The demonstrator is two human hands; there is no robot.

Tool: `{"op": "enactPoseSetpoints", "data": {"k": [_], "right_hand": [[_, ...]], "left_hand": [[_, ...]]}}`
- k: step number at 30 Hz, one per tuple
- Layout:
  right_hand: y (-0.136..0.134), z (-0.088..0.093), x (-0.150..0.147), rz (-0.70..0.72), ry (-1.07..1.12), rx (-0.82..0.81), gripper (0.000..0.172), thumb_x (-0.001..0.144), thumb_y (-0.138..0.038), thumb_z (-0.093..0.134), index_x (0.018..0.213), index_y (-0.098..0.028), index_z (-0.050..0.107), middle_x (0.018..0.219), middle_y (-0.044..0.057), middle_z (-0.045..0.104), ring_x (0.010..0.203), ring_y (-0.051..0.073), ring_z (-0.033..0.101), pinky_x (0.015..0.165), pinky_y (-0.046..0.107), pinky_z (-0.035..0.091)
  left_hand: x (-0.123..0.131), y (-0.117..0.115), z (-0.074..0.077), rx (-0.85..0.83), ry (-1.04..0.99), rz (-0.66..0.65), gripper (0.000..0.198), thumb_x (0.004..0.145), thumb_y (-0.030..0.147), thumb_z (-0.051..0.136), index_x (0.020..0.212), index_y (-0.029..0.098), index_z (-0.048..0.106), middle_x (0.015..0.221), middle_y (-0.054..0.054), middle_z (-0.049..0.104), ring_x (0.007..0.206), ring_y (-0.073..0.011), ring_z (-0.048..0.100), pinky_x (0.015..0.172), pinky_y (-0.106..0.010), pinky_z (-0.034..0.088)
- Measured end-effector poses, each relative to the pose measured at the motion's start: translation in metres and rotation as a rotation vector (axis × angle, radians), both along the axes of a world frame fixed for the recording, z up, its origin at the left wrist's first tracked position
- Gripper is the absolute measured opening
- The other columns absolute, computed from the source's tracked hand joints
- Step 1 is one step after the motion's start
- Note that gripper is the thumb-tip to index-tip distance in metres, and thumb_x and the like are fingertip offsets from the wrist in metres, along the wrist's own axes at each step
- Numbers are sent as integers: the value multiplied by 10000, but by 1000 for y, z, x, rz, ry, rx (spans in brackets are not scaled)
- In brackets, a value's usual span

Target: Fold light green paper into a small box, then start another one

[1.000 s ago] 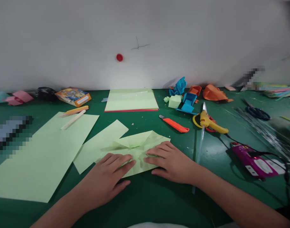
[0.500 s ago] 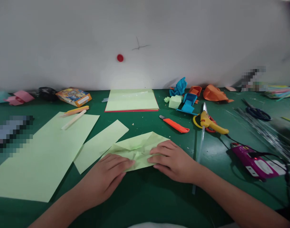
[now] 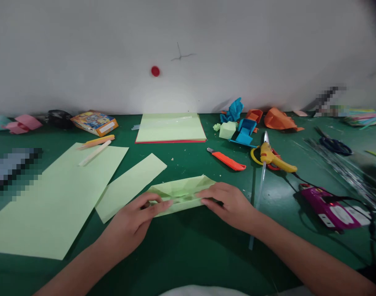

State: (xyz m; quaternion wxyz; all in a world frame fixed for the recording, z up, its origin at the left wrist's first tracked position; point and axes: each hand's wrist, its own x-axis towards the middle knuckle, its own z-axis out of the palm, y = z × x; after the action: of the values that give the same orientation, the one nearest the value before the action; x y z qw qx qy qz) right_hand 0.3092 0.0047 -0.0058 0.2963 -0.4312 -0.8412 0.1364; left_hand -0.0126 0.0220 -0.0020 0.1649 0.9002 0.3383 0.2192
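A creased sheet of light green paper lies on the table in front of me, its long sides raised into a shallow trough. My left hand grips its left end, thumb and index finger pinching the near edge. At the other end my right hand pinches the same paper between thumb and fingers. The middle of the paper shows between the two hands; parts of both ends are hidden under my fingers. Just behind my left hand rests a flat strip of green paper.
A large green sheet spreads at left, with sticks on it. An orange utility knife lies behind my right hand. To the right are a yellow glue gun, scissors and a purple corded device. Folded paper pieces stand near the wall.
The paper between my hands has become narrower, with its near side lifted and folded up. My left fingers have curled from lying flat into a pinch, and my right fingers have drawn together.
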Motion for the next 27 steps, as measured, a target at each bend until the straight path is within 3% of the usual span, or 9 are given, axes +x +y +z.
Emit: {"op": "enactPoseSetpoints", "data": {"k": [6, 11, 15, 18, 22, 27], "right_hand": [[3, -1, 1, -99, -34, -61, 337, 1020, -248, 524, 1329, -289, 651, 1143, 71, 754, 1013, 231, 691, 869, 394, 581], [5, -3, 0, -73, -151, 35, 530, 1004, -165, 520, 1517, -290, 484, 1359, 108, 641, 1190, 280, 583, 992, 485, 537], [1, -3, -1, 20, -285, 166, 558, 954, -19, 471, 1414, -306, 603, 1440, 86, 609, 1242, 294, 524, 1024, 513, 474], [-2, -1, -3, 99, -347, 177, 506, 958, -39, 496, 1364, -301, 643, 1462, 77, 611, 1257, 294, 518, 1025, 523, 442], [-3, 3, -7, 115, -331, 141, 364, 1025, -164, 504, 1343, -261, 653, 1455, 99, 622, 1256, 288, 531, 1021, 507, 433], [-2, 6, -7, 161, -331, 64, 350, 1059, -241, 493, 1386, -232, 616, 1434, 105, 642, 1268, 275, 545, 1064, 511, 376]], "left_hand": [[2, 3, -2, 87, 105, 140, 508, 1029, 140, 379, 1418, 348, 632, 1274, -70, 633, 936, -158, 687, 702, -213, 563], [6, -1, 2, 383, 253, 181, 644, 933, 15, 408, 1332, 445, 673, 1378, -64, 586, 1036, -267, 634, 799, -393, 556], [12, -8, 6, 522, 293, 154, 550, 929, 16, 480, 1276, 374, 710, 1334, -85, 628, 1022, -282, 611, 853, -436, 502], [15, -10, 6, 471, 305, 118, 434, 970, 124, 515, 1317, 320, 687, 1321, -94, 647, 1035, -289, 618, 860, -441, 471], [14, -8, 2, 343, 299, 69, 400, 1015, 223, 494, 1368, 341, 641, 1349, -56, 658, 1154, -283, 606, 919, -432, 435], [13, -6, -2, 293, 336, 37, 388, 1041, 302, 469, 1402, 290, 608, 1383, -55, 661, 1180, -284, 584, 931, -435, 401]]}}
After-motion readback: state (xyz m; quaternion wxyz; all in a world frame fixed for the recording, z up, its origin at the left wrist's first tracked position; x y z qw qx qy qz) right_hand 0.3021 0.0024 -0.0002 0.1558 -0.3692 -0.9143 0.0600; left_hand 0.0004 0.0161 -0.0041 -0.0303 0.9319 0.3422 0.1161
